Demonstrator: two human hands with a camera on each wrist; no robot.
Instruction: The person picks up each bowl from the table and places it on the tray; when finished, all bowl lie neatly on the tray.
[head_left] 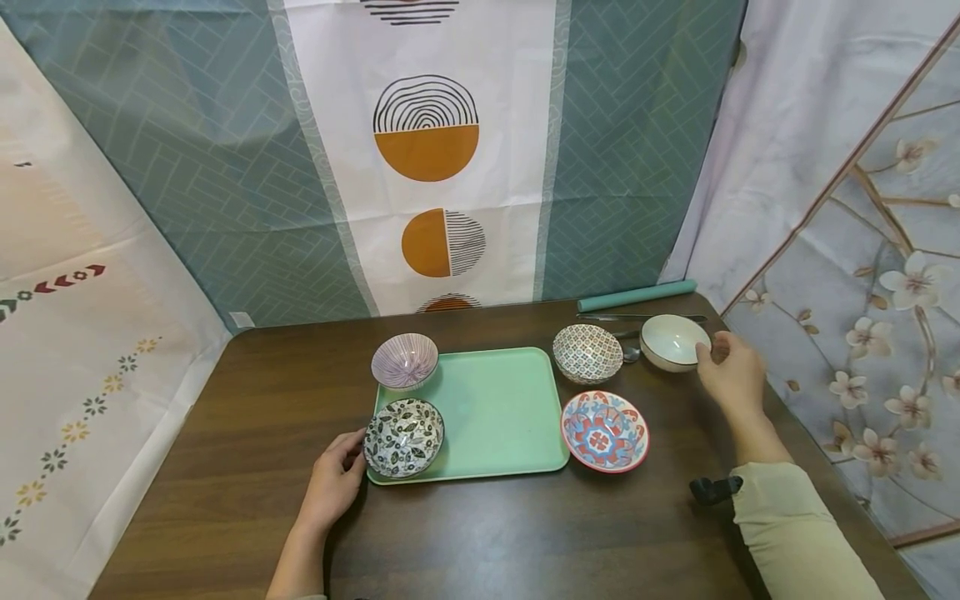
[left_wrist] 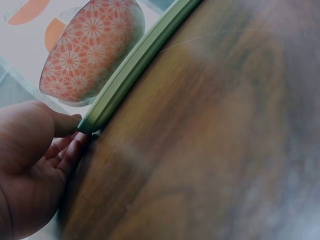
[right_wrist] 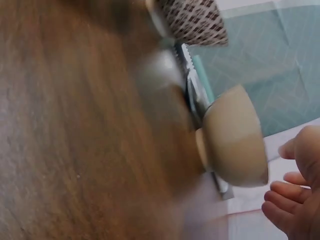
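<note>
My left hand is at the left front corner of a light green tray. In the left wrist view, thumb and fingers pinch the tray's rim. Beside that hand, a bowl with a black-and-white leaf pattern inside sits on the tray's corner; in the left wrist view, a bowl's outside shows orange flowers. My right hand is close to the rim of a plain white bowl, tan outside in the right wrist view. There its loosely bent fingers stand apart from the bowl.
A purple-striped bowl overlaps the tray's back left corner. Right of the tray are a checked bowl and a red-and-blue bowl. Behind lie a spoon, a thin dark utensil and a teal roll along the table's back edge.
</note>
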